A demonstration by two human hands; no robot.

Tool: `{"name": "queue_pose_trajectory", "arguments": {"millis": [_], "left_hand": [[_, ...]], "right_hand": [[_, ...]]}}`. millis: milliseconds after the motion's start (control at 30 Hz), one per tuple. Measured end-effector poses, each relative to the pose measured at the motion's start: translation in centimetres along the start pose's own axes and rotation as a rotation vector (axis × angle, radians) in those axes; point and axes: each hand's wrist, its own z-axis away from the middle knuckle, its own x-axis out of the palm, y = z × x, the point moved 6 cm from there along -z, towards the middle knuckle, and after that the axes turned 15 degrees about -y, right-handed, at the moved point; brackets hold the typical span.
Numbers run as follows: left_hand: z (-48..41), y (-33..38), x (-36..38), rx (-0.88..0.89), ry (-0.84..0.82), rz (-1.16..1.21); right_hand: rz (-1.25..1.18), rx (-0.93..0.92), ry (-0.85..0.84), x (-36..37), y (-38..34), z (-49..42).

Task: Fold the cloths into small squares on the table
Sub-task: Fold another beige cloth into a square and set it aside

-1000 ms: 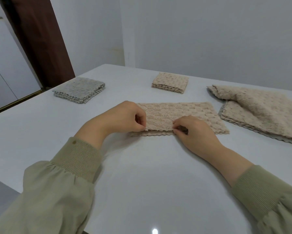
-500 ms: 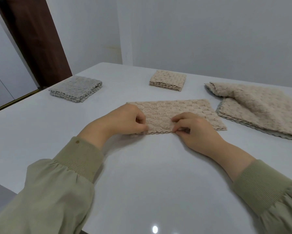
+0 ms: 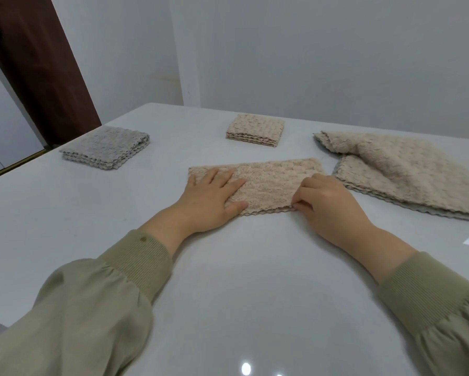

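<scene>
nearest the near edge of the surface [image 3: 227,280], two olive sleeves [image 3: 92,308] reach in over a wide bare stretch of glossy grey top. past that, mid-surface, lies the beige cloth [image 3: 271,180], folded into a long strip with its scalloped edges toward the near edge. the left hand [image 3: 211,198] lies flat on the strip's left end, fingers spread and pressing down. the right hand [image 3: 328,202] has its fingers curled, pinching the strip's near edge close to its right end. just beside that end, toward the right edge, a larger rumpled cloth [image 3: 407,169] lies loose, one corner turned over. toward the left edge a folded grey cloth [image 3: 105,147] sits well apart, open surface between. near the far edge sits a small folded beige square [image 3: 255,130]. beyond the far left corner stands a dark brown door frame [image 3: 37,63].
</scene>
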Motion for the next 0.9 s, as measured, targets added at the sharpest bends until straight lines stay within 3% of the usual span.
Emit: {"name": "queue_pose_trajectory", "arguments": {"millis": [100, 200, 367, 433, 633, 900], "left_hand": [[0.1, 0.0, 0.1, -0.025, -0.035, 0.018], [0.1, 0.0, -0.1, -0.026, -0.04, 0.024], [-0.2, -0.1, 0.1, -0.044, -0.082, 0.027], [-0.3, -0.1, 0.1, -0.053, -0.099, 0.034], [-0.4, -0.3, 0.2, -0.063, -0.123, 0.039], [-0.6, -0.5, 0.5, -0.042, -0.119, 0.045]], "right_hand": [[0.17, -0.037, -0.024, 0.3, -0.4, 0.0], [0.064, -0.021, -0.02, 0.2, -0.4, 0.0], [-0.141, 0.279, 0.247, -1.9, 0.2, -2.1], [-0.175, 0.332, 0.126, -0.7, -0.6, -4.3], [-0.136, 0.343, -0.527, 6.0, -0.7, -7.9], [-0.073, 0.738, -0.605, 5.2, 7.5, -3.8]]}}
